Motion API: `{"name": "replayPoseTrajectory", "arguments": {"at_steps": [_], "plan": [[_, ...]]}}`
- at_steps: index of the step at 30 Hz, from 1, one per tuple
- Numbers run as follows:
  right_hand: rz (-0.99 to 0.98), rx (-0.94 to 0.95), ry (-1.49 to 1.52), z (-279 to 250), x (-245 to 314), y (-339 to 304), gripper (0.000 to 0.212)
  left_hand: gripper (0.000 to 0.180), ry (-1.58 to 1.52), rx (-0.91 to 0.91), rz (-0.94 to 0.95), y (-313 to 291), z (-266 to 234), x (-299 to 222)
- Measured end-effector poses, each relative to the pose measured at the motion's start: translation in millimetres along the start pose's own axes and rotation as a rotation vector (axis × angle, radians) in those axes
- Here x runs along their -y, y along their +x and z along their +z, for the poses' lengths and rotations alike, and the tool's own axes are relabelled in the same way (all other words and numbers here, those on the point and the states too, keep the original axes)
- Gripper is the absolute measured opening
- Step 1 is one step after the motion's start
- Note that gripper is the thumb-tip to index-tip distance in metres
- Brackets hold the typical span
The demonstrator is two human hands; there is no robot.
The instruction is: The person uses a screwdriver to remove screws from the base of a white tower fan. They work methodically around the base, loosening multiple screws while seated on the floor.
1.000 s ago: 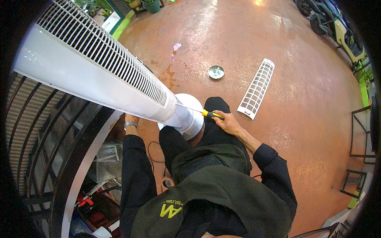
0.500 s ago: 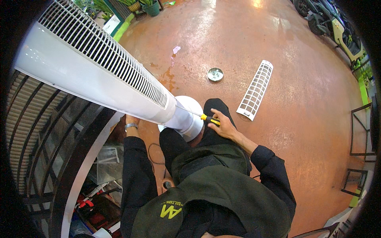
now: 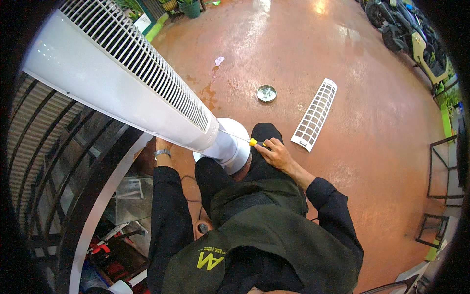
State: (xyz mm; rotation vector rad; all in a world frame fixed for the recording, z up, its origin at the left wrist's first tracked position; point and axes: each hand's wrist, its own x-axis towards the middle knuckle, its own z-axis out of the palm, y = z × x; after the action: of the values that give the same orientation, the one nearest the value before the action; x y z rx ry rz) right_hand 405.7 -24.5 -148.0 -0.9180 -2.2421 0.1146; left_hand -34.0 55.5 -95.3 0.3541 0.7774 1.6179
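A tall white tower fan (image 3: 132, 100) leans toward the upper left, its round base (image 3: 234, 131) between my knees. My right hand (image 3: 278, 156) is closed around the yellow-and-black handle of a screwdriver (image 3: 253, 141). The screwdriver's thin shaft points left, its tip at the lower end of the fan body, just below the slatted grille (image 3: 147, 63). At the fan's near side is my left hand (image 3: 163, 144), with a watch on the wrist. Its fingers are hidden behind the fan body.
A small round metal dish (image 3: 266, 93) and a white grid-like filter panel (image 3: 316, 115) lie on the reddish floor. Dark curved bars (image 3: 58, 161) run along the left. A toolbox (image 3: 120, 259) with red items sits at lower left. A motorcycle (image 3: 411, 44) stands at upper right.
My right fingers have closed further around the screwdriver handle, which was held more loosely before. The view has shifted slightly; the fan and left hand stay about where they were.
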Motion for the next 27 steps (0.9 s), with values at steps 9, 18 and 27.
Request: {"name": "replayPoseTrajectory", "arguments": {"at_steps": [9, 18, 27], "plan": [[0.487, 0.098, 0.260, 3.6, 10.0, 17.4, 0.026, 0.044, 0.109, -0.358, 0.454, -32.0, -43.3, 62.8], [0.337, 0.093, 0.189, 0.2, 16.3, 14.3, 0.027, 0.028, 0.353, -0.232, -0.249, -131.7, 29.9, 187.6], [-0.006, 0.036, -0.162, -2.1, 24.2, 9.1, 0.052, 0.026, 0.333, -0.128, -0.247, -93.6, 84.8, 199.1]]}}
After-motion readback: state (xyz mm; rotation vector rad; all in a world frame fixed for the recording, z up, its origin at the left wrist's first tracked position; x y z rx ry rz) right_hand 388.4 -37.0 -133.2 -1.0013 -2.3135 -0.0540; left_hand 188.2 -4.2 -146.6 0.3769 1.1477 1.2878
